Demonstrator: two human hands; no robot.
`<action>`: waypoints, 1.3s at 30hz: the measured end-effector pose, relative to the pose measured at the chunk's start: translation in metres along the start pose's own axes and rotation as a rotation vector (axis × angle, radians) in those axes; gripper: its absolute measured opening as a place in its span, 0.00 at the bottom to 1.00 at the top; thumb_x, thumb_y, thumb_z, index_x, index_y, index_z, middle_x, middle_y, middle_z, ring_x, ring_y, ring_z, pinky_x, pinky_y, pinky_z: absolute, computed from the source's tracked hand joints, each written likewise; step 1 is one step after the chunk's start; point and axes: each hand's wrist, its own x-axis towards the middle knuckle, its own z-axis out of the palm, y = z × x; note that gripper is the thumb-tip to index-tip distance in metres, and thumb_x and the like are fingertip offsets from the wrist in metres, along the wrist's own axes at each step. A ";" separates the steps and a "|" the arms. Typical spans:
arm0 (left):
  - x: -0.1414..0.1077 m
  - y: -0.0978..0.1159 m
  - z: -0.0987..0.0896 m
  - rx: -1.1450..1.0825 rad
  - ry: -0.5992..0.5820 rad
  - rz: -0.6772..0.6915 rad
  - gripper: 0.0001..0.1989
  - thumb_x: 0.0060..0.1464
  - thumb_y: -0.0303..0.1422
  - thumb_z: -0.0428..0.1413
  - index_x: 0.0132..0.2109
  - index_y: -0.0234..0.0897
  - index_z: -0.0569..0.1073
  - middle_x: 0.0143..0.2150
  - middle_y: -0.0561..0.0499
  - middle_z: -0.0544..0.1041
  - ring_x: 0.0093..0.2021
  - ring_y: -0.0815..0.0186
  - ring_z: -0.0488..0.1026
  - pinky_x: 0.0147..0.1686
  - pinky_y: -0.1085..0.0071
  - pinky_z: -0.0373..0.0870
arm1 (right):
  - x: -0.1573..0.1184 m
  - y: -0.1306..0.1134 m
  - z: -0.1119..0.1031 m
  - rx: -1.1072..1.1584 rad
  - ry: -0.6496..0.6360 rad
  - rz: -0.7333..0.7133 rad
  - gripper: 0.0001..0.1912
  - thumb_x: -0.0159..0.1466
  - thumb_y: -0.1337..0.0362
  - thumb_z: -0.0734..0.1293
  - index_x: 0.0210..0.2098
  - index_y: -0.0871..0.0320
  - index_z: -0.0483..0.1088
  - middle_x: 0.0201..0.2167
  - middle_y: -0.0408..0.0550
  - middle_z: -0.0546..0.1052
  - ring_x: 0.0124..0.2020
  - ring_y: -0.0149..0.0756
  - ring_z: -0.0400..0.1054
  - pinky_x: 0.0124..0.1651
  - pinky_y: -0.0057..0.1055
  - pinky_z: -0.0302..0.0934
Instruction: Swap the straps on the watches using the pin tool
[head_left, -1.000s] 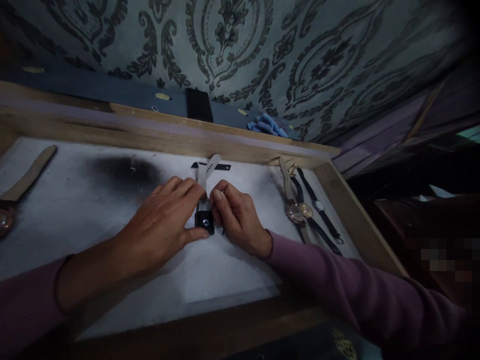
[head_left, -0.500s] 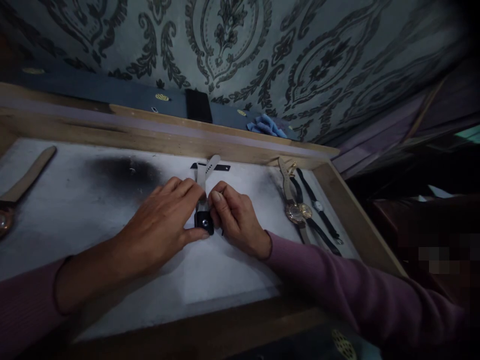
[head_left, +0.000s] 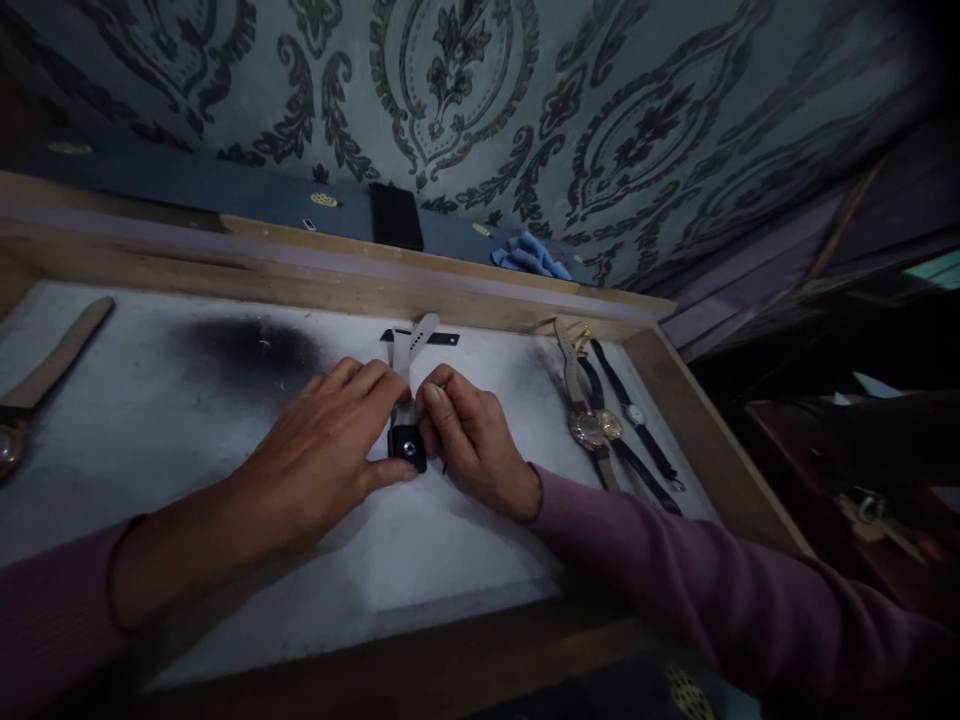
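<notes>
A black square block (head_left: 408, 447) lies on the white board in the middle of the wooden tray. My left hand (head_left: 330, 430) grips it, thumb at its lower edge and fingertips above it. A pale watch strap (head_left: 402, 350) runs up from between the hands and crosses a flat black blade-like strip (head_left: 444, 339). On the right of the block, my right hand (head_left: 469, 430) is pinched on a thin tool, whose dark tip shows below the fingers. What lies directly under the fingertips is hidden.
Several watches (head_left: 589, 430) lie at the tray's right end, and another watch with a brown strap (head_left: 56, 360) at the left. Wooden walls (head_left: 300, 265) surround the board. Behind them are a black flat case (head_left: 397, 215) and a crumpled blue cloth (head_left: 531, 255).
</notes>
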 end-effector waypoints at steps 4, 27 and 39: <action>0.000 0.000 -0.001 -0.001 -0.016 -0.014 0.15 0.52 0.36 0.63 0.42 0.39 0.66 0.45 0.49 0.71 0.47 0.54 0.65 0.45 0.59 0.65 | 0.001 0.000 0.000 0.002 -0.002 -0.009 0.11 0.72 0.64 0.54 0.32 0.56 0.59 0.16 0.34 0.62 0.17 0.26 0.57 0.25 0.25 0.56; 0.002 0.001 -0.002 0.000 -0.030 -0.024 0.15 0.52 0.36 0.63 0.42 0.39 0.66 0.45 0.49 0.71 0.47 0.54 0.66 0.45 0.59 0.66 | 0.000 0.000 0.000 -0.013 0.006 0.004 0.11 0.72 0.63 0.54 0.32 0.55 0.59 0.16 0.35 0.62 0.18 0.27 0.59 0.25 0.25 0.56; 0.000 0.001 -0.002 -0.018 -0.013 -0.021 0.15 0.51 0.35 0.64 0.42 0.39 0.66 0.45 0.49 0.71 0.47 0.55 0.65 0.45 0.59 0.65 | 0.001 -0.002 0.000 -0.016 0.002 0.008 0.11 0.72 0.62 0.54 0.33 0.56 0.59 0.16 0.35 0.63 0.17 0.26 0.58 0.25 0.25 0.55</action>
